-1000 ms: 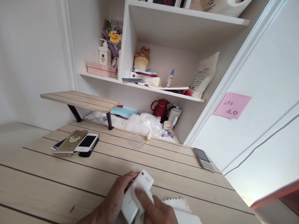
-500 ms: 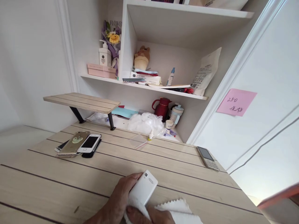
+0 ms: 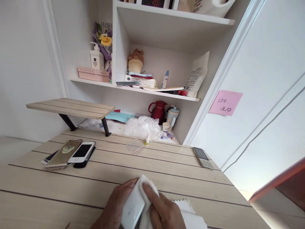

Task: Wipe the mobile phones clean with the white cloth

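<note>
Person's left hand (image 3: 116,203) grasping the white phone (image 3: 132,208) by its left edge, fingers curled over it, wrist low at the bottom of frame. Right hand (image 3: 165,210) clenched on a white cloth (image 3: 149,203), fingers pressing it against the phone's right side. Phone is tilted, low over the front of the wood-plank surface (image 3: 166,173); lower end is cut off by the frame, so can't tell if it touches. Pinked edge of the cloth trails right onto the surface.

Back left: gold smartphone (image 3: 62,152) with a cartoon sticker, just beside a white smartphone (image 3: 82,152), which sits on a black phone (image 3: 82,165). Back right: keypad phone (image 3: 202,158). Mid-back: clear plastic film (image 3: 134,145).

Labels: pink sticky note (image 3: 225,102) reads "250" plus two handwritten Chinese characters. Bouquet wrap (image 3: 104,36) shows "FLOWE". Pump bottle (image 3: 97,58) label too small to read.
</note>
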Demonstrator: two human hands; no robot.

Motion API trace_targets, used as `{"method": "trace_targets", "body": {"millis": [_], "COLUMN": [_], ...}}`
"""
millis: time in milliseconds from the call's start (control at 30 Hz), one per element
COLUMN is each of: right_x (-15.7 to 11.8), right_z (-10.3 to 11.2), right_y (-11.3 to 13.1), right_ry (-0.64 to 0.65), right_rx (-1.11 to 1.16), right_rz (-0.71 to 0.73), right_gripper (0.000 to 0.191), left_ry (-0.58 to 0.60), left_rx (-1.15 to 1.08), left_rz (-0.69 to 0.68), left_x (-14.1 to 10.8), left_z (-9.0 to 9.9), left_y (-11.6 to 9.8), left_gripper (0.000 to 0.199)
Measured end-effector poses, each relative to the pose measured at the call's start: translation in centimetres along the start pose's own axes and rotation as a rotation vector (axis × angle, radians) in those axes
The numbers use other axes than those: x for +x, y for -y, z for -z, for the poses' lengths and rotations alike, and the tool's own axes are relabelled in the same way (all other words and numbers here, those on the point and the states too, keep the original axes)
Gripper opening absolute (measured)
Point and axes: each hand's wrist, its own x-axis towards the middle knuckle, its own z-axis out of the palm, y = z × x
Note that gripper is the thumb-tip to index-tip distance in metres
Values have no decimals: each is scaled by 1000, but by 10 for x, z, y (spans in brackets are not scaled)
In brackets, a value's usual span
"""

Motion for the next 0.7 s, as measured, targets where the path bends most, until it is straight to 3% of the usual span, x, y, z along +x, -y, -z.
{"method": "trace_targets", "body": {"millis": [100,233,433,700], "right_x": [-1,-5,1,1], "right_z": [1,-6,-10,-10], "right_y": [-12,-12,-7,-7], "right_ry": [14,45,-163,-139], "right_rx": [-55,-127,90,63], "right_rz": [51,167,-33,-26], "right_gripper": [56,53,53,53], "left_ry": [77,119,90,42], "left_rx": [40,106,323,494], "left_rz": [-23,-32,-116,-250], "left_x": [-3,-7,-12,-14], "left_z": [-4,-7,-11,-11], "left_y": [-9,-14,-13,0], "left_gripper": [43,49,47,35]}}
